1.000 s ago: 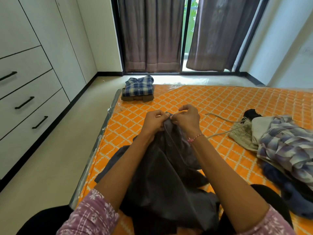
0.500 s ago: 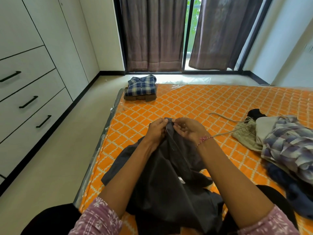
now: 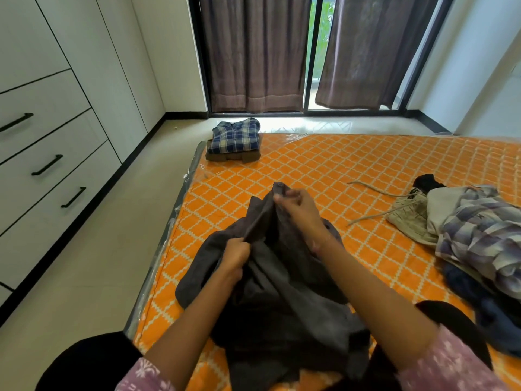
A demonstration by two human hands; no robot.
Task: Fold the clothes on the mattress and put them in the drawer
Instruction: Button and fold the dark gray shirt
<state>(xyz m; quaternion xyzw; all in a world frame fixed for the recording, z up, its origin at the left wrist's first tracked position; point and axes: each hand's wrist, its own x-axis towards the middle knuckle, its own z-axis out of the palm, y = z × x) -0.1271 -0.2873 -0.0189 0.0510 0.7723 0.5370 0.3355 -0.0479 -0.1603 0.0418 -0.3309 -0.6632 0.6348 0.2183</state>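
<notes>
A dark grey garment [image 3: 284,300] lies bunched in front of me on the orange patterned mattress [image 3: 332,165]. My right hand [image 3: 298,210] pinches its top edge and holds that edge raised. Lower down, my left hand [image 3: 235,256] grips another part of the same edge. A folded blue plaid shirt [image 3: 236,136] sits on a folded brown garment at the mattress's far left corner. An unfolded pile of clothes [image 3: 476,238] lies at the right. White drawers with black handles [image 3: 48,165] stand shut along the left wall.
Pale bare floor runs between the drawers and the mattress. Dark curtains [image 3: 253,52] hang over a glass door at the far wall. A beige garment with long drawstrings [image 3: 408,214] lies at the near side of the pile. My dark-clad knees frame the grey garment.
My left hand slid down the garment's edge toward me, away from my right hand. My right hand still holds the top of the edge.
</notes>
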